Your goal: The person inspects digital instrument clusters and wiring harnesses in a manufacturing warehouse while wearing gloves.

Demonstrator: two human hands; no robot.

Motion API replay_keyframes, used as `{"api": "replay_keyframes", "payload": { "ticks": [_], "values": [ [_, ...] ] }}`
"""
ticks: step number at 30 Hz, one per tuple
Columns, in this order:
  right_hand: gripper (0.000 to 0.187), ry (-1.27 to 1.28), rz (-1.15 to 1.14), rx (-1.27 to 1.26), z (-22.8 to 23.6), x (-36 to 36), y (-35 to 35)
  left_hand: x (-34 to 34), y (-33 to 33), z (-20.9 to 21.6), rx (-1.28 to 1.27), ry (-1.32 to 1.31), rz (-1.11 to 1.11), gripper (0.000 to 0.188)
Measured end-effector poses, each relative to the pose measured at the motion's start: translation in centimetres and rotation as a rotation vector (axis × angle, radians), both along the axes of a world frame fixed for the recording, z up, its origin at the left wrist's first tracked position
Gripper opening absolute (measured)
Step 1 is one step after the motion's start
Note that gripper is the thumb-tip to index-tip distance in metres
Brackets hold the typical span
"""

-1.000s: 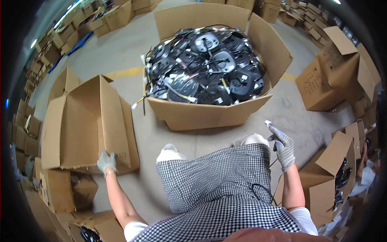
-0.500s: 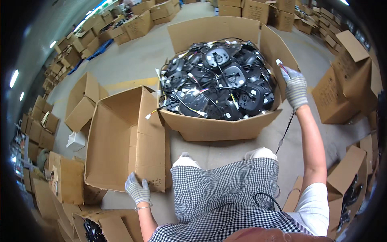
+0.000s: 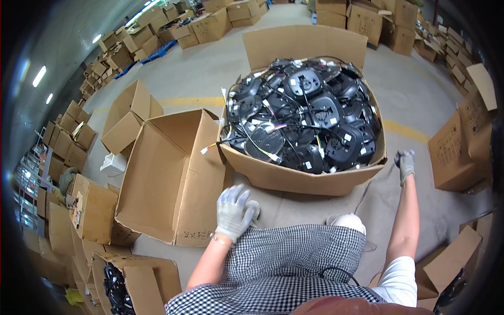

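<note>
My left hand (image 3: 234,212), in a pale glove, hovers over my left knee with its fingers apart, holding nothing. It is nearest the tall side of an open, bare-bottomed cardboard box (image 3: 202,184). My right hand (image 3: 405,167), gloved, is low beside the right side of a large carton (image 3: 310,184). Its fingers look curled, with something dark at the tips that I cannot make out. Heaped in the carton are black plastic housings (image 3: 344,144) with cables and white connectors (image 3: 275,157). A thin cable (image 3: 362,198) hangs down near my right knee.
A smaller open box (image 3: 131,115) and a white foam piece (image 3: 113,165) lie at left. Near my left elbow a box (image 3: 168,278) holds black parts. Another carton (image 3: 459,147) stands at right. Stacked boxes (image 3: 212,26) line the back.
My right hand has come down and the connector it held up no longer shows. The carton's right flap is no longer upright. My left hand has let go of the box edge and moved right.
</note>
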State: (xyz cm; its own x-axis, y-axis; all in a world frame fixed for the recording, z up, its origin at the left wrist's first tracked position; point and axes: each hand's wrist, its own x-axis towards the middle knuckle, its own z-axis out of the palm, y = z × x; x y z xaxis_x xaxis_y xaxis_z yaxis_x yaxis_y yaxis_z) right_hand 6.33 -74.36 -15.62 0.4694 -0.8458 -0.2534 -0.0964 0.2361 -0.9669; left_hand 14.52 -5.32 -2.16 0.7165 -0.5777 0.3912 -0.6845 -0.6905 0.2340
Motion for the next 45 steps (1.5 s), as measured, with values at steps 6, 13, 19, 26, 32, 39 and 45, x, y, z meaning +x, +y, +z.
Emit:
{"api": "replay_keyframes", "payload": {
  "ticks": [6,13,19,26,32,39,45],
  "values": [
    [0.041,0.119,0.293,-0.628,4.9,6.6,12.9,4.2,-8.0,0.3,-0.046,-0.057,-0.185,0.048],
    [0.047,0.96,0.308,-0.817,6.4,8.2,12.8,7.3,-16.7,1.7,0.528,0.336,-0.088,0.045],
    [0.038,0.887,0.374,-0.854,4.6,8.3,11.2,11.1,-17.5,2.0,0.756,0.515,-0.289,0.056],
    [0.039,0.977,0.316,-0.83,5.6,7.7,12.7,10.2,-16.1,1.5,0.69,0.591,-0.277,0.053],
    [0.034,1.012,0.223,-0.807,6.2,7.4,13.5,9.8,-16.1,1.3,0.661,0.576,-0.26,0.056],
    [0.033,0.97,0.15,-0.81,5.0,8.6,13.4,10.3,-15.6,0.8,0.607,0.537,-0.246,0.055],
    [0.035,1.05,0.221,-0.785,4.2,8.8,11.6,10.0,-16.0,1.7,0.667,0.579,-0.241,0.055]
  ]
}}
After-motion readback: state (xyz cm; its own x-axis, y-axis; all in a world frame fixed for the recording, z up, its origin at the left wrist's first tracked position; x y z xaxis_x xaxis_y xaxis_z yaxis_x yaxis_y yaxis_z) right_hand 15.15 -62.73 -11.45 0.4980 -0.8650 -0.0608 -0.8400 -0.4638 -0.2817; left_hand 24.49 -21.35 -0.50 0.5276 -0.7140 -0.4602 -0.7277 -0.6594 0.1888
